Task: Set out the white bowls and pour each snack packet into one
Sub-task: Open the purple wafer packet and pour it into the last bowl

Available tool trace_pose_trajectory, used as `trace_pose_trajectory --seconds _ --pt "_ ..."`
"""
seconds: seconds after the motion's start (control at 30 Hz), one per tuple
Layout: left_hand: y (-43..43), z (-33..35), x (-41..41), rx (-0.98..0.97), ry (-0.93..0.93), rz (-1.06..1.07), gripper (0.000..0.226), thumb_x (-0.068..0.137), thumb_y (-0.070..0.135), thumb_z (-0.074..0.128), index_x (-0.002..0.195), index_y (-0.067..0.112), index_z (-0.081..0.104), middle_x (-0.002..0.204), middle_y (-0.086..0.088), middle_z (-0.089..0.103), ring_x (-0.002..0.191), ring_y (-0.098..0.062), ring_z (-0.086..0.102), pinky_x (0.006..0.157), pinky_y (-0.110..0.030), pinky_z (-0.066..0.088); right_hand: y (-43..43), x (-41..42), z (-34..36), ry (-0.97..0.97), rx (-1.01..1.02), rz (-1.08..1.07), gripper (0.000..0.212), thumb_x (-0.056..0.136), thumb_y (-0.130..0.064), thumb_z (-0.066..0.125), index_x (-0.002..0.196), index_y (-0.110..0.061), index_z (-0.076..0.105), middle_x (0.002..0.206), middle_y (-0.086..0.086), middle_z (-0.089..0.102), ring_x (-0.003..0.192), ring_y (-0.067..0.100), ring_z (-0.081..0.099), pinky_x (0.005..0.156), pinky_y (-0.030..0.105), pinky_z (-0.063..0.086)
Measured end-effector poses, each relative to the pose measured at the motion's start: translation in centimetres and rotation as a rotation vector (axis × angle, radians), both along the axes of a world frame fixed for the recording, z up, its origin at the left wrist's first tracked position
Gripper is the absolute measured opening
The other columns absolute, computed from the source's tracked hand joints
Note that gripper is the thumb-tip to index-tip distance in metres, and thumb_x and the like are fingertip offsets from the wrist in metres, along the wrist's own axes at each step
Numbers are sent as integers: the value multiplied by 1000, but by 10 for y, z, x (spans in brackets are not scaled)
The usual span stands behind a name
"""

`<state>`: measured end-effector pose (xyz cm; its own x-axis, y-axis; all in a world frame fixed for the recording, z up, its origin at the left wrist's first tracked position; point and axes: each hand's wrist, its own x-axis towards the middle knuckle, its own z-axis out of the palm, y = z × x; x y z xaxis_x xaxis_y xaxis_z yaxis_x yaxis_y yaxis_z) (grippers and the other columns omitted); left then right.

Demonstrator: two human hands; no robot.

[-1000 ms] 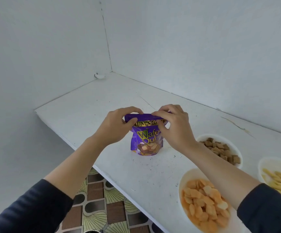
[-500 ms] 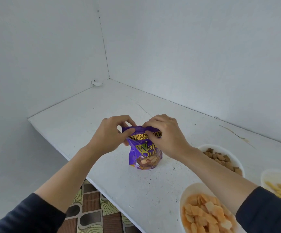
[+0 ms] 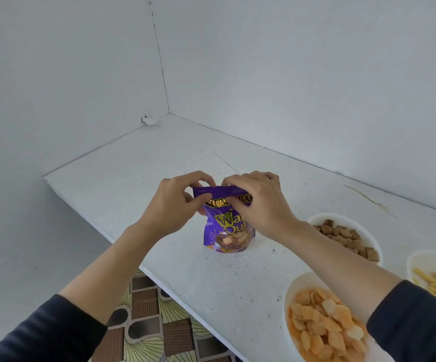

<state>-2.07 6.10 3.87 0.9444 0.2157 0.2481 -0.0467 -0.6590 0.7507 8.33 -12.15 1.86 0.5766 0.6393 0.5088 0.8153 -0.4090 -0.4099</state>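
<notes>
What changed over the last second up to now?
The left hand and right hand keep pinching the top edge of the purple wafer packet, but their fingertips have drawn closer together over its middle. Nothing newly taken or let go. The packet stays upright on the white counter; the bowl of brown squares, bowl of orange crackers and bowl of yellow sticks stay put.

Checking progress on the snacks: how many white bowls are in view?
3. The brown-snack bowl sits right of the packet; the orange-chip bowl is nearest; the yellow-stick bowl is cut off at the right edge. Others may lie outside the frame.
</notes>
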Motion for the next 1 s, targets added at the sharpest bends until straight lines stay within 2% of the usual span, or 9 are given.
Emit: trace_pose_trajectory --seconds 0.13,0.27,0.37,0.43,0.53,0.67,0.73,0.87,1.0 --pt "2 0 2 -3 5 10 15 93 8 71 104 18 71 87 -1 75 61 -14 75 49 -8 40 -1 5 -3 -46 60 17 21 89 -19 67 106 -28 76 98 -12 76 95 13 64 99 46 36" --pt "4 -2 4 -36 -11 27 12 93 10 73 102 17 71 88 -2 76 61 -15 75 48 -9 41 -3 9 -8 -107 96 42 20 90 -17 69 107 -24 78 100 -11 77 91 12 66 95 47 42" --pt "4 -7 4 -29 -75 60 13 91 8 74 100 18 74 87 0 75 54 -15 72 47 -9 40 -4 12 -9 -142 101 75 18 91 -17 69 106 -21 78 100 -12 77 89 13 68 93 47 44" --pt "4 -13 4 47 -165 69 14 90 9 76 100 19 78 89 4 74 50 -12 67 48 -9 40 -5 13 -9 -161 98 88 17 92 -16 69 106 -20 79 101 -13 77 88 12 68 91 47 45" --pt "6 -20 5 238 -303 58 15 88 12 80 102 16 82 94 6 74 54 -6 57 53 -14 44 -7 12 -8 -179 98 96 17 91 -14 68 104 -20 79 99 -13 77 86 13 69 89 48 46" --pt "8 -25 4 316 -391 57 13 88 12 80 100 14 83 96 3 77 60 -15 61 54 -27 51 -9 10 -6 -204 88 105 19 90 -13 68 105 -17 79 102 -10 78 86 15 70 89 49 47" --pt "8 -25 3 296 -392 48 13 87 10 80 99 13 83 95 3 78 60 -11 58 54 -25 49 -11 9 -6 -188 93 97 19 91 -12 68 105 -17 79 103 -9 78 86 15 70 88 49 48" --pt "11 -21 3 250 -352 8 14 87 7 79 100 11 83 95 1 77 58 1 56 54 -8 40 -10 8 -3 -147 133 91 17 91 -12 68 102 -17 79 99 -8 78 89 15 71 85 48 50" --pt "12 -17 3 195 -295 -1 15 87 7 79 100 14 83 93 3 75 52 -7 55 52 -10 40 -7 6 -4 -152 152 104 16 89 -9 70 99 -17 80 97 -7 78 87 18 71 82 49 51"
